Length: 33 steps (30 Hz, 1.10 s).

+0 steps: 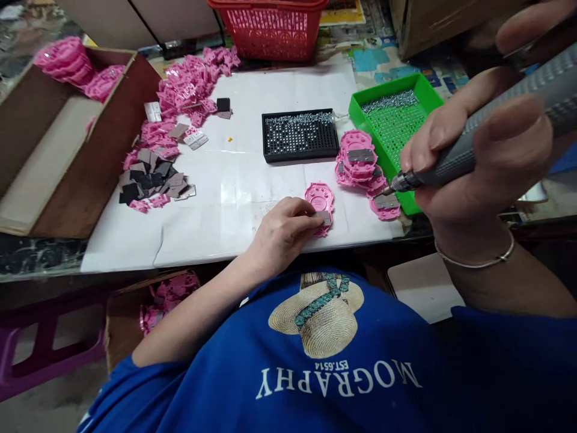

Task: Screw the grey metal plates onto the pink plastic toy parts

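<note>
My left hand [282, 231] rests on the white work surface [225, 210], fingers pinching a small grey plate [323, 218] against the lower part of a pink plastic piece [319, 195]. Wrapped in my right hand [487, 141] is a grey electric screwdriver [455, 159], slanting down to the left. Its tip appears over another pink piece with a grey plate [386, 203]; whether they touch I cannot tell. Beside that lies a stack of pink pieces [356, 141] with grey plates on them. A black perforated tray [302, 157] holds small screws.
A green tray [386, 157] with more screws stands under my right hand. To the left are loose pink parts [189, 84], a heap of dark and grey plates [151, 174] and a wooden box [99, 162]. A red basket [270, 30] sits at the back.
</note>
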### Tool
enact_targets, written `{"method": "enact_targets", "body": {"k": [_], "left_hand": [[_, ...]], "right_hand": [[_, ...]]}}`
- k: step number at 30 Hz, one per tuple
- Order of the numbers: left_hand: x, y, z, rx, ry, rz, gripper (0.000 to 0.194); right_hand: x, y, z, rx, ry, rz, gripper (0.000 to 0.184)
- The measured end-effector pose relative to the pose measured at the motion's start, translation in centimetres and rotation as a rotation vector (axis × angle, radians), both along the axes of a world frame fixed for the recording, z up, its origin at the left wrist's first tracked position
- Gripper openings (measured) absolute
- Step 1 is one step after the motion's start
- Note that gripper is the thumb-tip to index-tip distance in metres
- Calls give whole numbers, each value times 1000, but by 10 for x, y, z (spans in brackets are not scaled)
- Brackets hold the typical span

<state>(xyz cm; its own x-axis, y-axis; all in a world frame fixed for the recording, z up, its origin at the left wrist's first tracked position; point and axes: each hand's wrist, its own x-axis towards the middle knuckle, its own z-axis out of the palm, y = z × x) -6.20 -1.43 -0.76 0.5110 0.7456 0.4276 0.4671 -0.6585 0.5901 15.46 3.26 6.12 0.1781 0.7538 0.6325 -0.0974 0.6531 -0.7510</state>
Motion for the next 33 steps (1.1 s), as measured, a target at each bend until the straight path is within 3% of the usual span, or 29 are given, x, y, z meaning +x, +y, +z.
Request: {"method": "enact_targets", "body": {"k": [3, 9, 18, 24, 33], "left_hand": [[0, 1, 0, 19, 13, -7, 14], [0, 1, 1, 24, 33, -15, 17], [1, 0, 1, 39, 26, -6, 17], [1, 0, 1, 31, 22, -9, 16], [1, 0, 0, 47, 17, -15, 16]], "right_hand": [[-10, 4, 0, 165, -38, -28, 23], [-25, -6, -1, 5, -42, 76, 23], [-48, -1, -18, 17, 37, 238, 26], [-54, 3, -29, 14, 73, 253, 27], [-55, 1, -30, -35, 74, 221, 30]]}}
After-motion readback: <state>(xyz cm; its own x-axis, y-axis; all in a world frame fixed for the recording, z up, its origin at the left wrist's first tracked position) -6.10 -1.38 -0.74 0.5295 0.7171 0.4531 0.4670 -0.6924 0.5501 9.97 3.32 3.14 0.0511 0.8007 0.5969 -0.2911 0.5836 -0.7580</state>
